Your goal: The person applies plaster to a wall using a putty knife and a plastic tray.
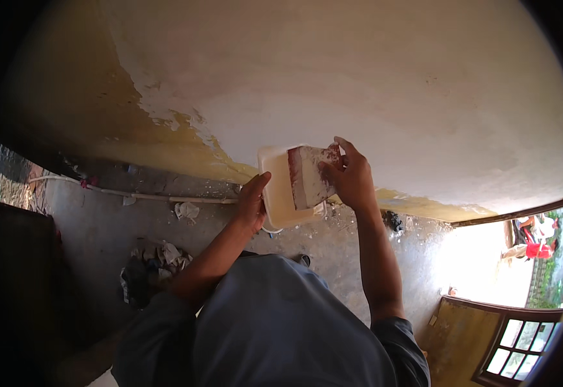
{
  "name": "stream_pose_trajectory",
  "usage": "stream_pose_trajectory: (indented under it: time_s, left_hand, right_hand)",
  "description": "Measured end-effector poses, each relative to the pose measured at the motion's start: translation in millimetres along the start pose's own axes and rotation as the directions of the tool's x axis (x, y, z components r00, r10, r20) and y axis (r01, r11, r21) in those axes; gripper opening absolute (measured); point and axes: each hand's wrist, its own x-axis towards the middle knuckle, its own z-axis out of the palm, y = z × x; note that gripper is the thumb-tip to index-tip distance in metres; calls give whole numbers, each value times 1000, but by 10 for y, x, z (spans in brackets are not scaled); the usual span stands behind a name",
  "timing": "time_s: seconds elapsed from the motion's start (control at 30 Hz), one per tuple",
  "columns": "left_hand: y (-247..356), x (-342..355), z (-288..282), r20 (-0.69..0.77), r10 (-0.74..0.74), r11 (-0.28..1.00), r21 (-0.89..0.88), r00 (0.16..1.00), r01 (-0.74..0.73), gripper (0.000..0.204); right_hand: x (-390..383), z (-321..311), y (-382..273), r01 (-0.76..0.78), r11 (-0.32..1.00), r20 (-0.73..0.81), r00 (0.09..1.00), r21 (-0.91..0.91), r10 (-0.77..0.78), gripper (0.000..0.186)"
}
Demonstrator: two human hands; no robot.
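My left hand grips the left side of a cream plastic tub, its thumb at the rim and the other fingers mostly hidden. In my right hand is a flat, squarish putty spreader, pinched by its right edge. It is reddish brown along the edges and smeared with whitish paste. The spreader is over the tub's right part and hides some of its inside; whether they touch I cannot tell. Just beyond both hands stands a wall, coated whitish over most of its face.
Old yellow paint shows low on the wall's left. A pale pipe runs along the floor there. Crumpled paper and dark bags lie left of me. At the right are a bright doorway, people outside and a paned window.
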Motion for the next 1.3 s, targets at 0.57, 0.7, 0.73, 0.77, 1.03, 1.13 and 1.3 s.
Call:
stream_pose_trajectory:
  time_s: [0.57,0.7,0.73,0.77,1.03,1.13,1.3]
  left_hand:
    - [75,38,50,-55,68,997,47,996,-65,39]
    - [56,66,121,-18,46,984,171,999,-42,52]
    - [55,62,151,4,37,984,177,999,-37,54]
    - [50,69,157,5,30,983,181,1000,-31,54]
    - [-11,189,234,39,-32,999,0,999,32,50]
    - [-19,237,341,34,-37,999,0,999,37,50]
    - [-40,313,524,62,-68,998,6,996,68,53]
  right_hand:
    - [-52,535,-2,38,998,63,997,-59,-35,63]
    - [-77,351,101,-77,995,29,997,68,75,62]
    - [-77,298,141,-98,985,4,995,141,99,59]
    - [-87,235,176,-103,984,-1,995,143,104,59]
    - [-214,-177,291,-172,686,-66,950,707,306,49]
    - [-290,-381,315,-147,619,-80,943,772,324,44]
    - [-209,-748,167,133,543,-347,884,829,312,41]
